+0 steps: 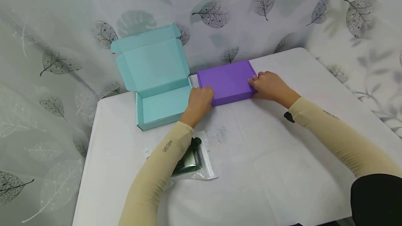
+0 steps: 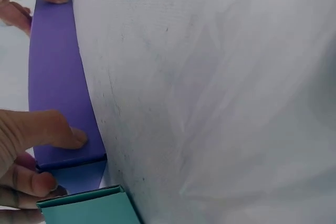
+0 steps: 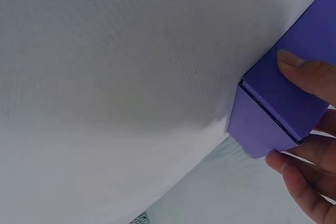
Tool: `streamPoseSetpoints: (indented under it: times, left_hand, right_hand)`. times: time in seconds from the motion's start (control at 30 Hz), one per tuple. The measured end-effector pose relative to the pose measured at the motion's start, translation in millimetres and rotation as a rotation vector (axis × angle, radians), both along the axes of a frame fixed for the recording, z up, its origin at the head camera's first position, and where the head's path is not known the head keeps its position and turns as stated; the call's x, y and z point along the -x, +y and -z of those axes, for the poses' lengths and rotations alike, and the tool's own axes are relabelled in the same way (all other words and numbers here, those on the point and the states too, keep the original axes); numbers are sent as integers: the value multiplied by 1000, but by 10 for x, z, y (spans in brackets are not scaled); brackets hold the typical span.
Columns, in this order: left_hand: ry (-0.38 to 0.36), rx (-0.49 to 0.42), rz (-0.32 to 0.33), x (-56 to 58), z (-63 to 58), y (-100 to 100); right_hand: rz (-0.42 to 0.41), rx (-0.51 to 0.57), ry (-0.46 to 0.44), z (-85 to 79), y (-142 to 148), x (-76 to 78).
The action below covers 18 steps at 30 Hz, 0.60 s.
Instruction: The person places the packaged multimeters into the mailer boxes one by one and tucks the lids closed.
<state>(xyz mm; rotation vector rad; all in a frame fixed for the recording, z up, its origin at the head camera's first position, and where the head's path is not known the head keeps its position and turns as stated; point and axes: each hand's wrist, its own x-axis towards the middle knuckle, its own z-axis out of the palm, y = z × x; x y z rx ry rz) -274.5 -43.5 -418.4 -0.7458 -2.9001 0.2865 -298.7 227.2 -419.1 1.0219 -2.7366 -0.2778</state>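
Observation:
A closed purple cardboard box (image 1: 226,81) lies flat at the back of the table. My left hand (image 1: 201,99) grips its near left corner, the thumb (image 2: 71,137) against the front wall and the fingers round the left end. At the right end my right hand (image 1: 271,87) holds the box, thumb (image 3: 296,66) on the front wall and fingers along the side. Just left of the purple box stands a teal cardboard box (image 1: 153,67), lid raised and inside bare. The teal box's near right corner is close to my left fingers.
A clear plastic bag (image 1: 205,172) with a dark green item inside lies on the white-covered table (image 1: 267,170), partly hidden beneath my left forearm. Behind the table hangs a leaf-patterned curtain (image 1: 238,16).

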Motion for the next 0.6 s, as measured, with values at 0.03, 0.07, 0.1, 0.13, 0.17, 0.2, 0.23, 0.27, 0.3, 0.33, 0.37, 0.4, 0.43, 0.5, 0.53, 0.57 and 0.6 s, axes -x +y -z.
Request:
streamPoseSetpoints:
  times: [0.03,0.07,0.1,0.13,0.17,0.2,0.23,0.27,0.3,0.33,0.37,0.4,0.43,0.5,0.53,0.57,0.6]
  left_hand:
    - [-7,8,4,4,-8,6]
    - [-16,16,8,7,-15,10]
    - [-23,21,13,8,-21,16]
    - [-29,30,17,8,-26,21]
    - [-32,37,22,6,-31,26]
    - [-30,42,25,7,-34,30]
    - [-28,48,27,9,-35,33]
    - [-27,45,29,12,-35,34]
    - [-24,45,30,15,-37,36]
    - [-23,45,31,20,-40,37]
    - [-22,44,33,24,-42,39]
    - [-24,44,32,28,-43,39]
    - [-26,43,32,32,-43,38]
    - [-25,45,29,36,-39,38]
    - [-26,43,27,36,-37,38]
    - [-26,43,26,37,-31,37]
    - [-26,39,26,37,-27,36]
  right_hand:
    - [2,-1,-2,-1,0,3]
    - [3,0,-4,-2,-2,5]
    - [3,-1,-4,-1,-5,10]
    - [3,-1,-5,5,-6,12]
    - [1,-2,-2,7,-9,8]
    - [-1,-2,2,9,-12,7]
    - [-3,-6,7,12,-12,8]
    - [-6,-9,12,16,-11,11]
    - [-8,-14,17,19,-10,14]
    - [-11,-15,21,18,-8,13]
    - [-14,-16,27,15,-7,11]
    - [-17,-14,32,16,-4,13]
    - [-20,-15,35,20,0,17]
    - [-22,-8,36,21,8,12]
    - [-24,-4,37,21,12,6]
    - [-24,-1,39,26,17,5]
    - [-23,1,39,32,25,4]
